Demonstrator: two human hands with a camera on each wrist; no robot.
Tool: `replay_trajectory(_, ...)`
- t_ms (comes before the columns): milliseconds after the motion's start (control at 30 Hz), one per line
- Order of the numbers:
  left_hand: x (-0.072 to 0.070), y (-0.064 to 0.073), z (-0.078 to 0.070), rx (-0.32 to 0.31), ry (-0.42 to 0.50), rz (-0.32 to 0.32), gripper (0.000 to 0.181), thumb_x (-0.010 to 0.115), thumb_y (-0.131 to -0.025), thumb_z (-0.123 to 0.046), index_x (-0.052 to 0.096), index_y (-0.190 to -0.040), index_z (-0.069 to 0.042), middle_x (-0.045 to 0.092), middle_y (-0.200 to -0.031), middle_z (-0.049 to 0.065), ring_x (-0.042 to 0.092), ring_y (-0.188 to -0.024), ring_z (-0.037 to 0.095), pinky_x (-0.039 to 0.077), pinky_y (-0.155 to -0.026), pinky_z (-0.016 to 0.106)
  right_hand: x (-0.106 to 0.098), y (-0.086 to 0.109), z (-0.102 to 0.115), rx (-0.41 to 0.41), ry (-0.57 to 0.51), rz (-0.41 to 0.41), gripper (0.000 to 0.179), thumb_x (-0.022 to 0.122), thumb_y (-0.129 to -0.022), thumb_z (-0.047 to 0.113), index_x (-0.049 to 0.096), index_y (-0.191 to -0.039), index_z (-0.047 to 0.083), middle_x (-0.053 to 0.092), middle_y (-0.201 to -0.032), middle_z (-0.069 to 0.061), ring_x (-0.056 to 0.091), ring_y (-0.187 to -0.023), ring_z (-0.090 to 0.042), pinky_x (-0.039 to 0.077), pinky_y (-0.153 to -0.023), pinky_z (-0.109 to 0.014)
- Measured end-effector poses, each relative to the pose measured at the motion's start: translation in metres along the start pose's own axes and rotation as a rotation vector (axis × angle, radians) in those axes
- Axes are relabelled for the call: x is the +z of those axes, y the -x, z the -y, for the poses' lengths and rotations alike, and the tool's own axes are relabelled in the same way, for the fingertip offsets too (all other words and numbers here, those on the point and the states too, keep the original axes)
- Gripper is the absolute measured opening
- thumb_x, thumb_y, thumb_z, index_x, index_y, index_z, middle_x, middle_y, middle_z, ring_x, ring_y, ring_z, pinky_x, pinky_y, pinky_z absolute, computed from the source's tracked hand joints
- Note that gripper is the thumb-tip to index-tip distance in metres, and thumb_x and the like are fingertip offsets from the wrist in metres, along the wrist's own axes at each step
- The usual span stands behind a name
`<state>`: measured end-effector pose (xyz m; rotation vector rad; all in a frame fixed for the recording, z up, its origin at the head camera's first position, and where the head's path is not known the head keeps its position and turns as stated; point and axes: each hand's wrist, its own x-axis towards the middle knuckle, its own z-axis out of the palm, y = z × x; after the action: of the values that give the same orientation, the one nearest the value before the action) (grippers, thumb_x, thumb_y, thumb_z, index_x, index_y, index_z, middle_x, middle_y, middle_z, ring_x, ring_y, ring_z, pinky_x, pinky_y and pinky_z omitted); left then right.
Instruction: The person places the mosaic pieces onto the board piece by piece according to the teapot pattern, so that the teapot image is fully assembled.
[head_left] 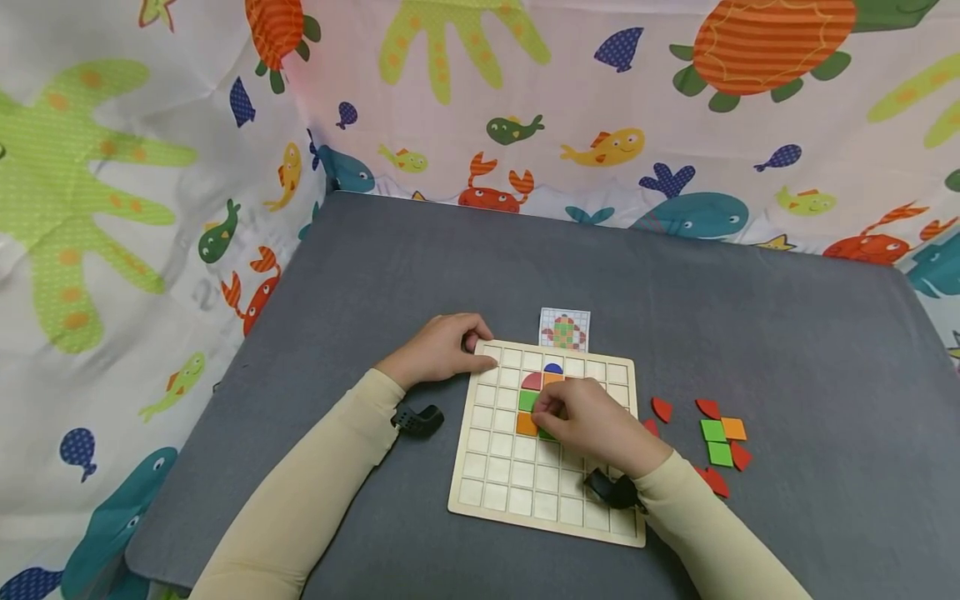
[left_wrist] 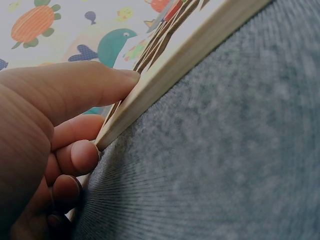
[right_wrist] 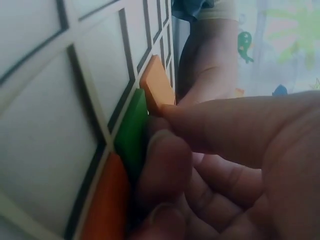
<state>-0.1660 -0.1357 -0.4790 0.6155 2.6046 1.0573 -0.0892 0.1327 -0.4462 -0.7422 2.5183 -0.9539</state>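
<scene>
My left hand (head_left: 446, 348) grips the upper left corner of a wooden grid board (head_left: 495, 496), thumb (left_wrist: 112, 85) on the rim and curled fingers along the edge. Over the middle of the board, my right hand (head_left: 596, 423) pinches a green square tile (right_wrist: 132, 132) low at its cell, thumb and fingertips close together. That tile sits between an orange square tile (head_left: 527, 424), close to my thumb tip, and another orange tile (right_wrist: 107, 200). Farther up are a green tile (head_left: 528, 401), a red quarter-round tile (head_left: 532, 381), an orange tile (head_left: 553, 378) and a blue piece (head_left: 553, 368).
A pattern card (head_left: 564, 327) lies against the board's far edge. To the right on the grey table (head_left: 825, 375) are loose red pieces (head_left: 662, 408), green squares (head_left: 713, 430) and an orange square (head_left: 734, 428). A printed cloth (head_left: 450, 125) hangs behind.
</scene>
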Motion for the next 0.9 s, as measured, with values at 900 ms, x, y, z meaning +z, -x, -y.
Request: replay_trajectory(900,0.0026,-0.0026,0.0005,0.003,0.001,-0.009,0.028,0.084,-0.090,-0.039,0.071,-0.107,-0.021,0.058,-0.088,-0.002,0.053,-0.078,0.014,0.043,-0.074,0.032,0.0055,0.0033,-0.0024,0.008,-0.002,-0.054,0.012,0.072,-0.095,0.006,0.072,-0.084,0.011,0.064,-0.073,0.008,0.056,-0.065,-0.005,0.049,-0.065,-0.025)
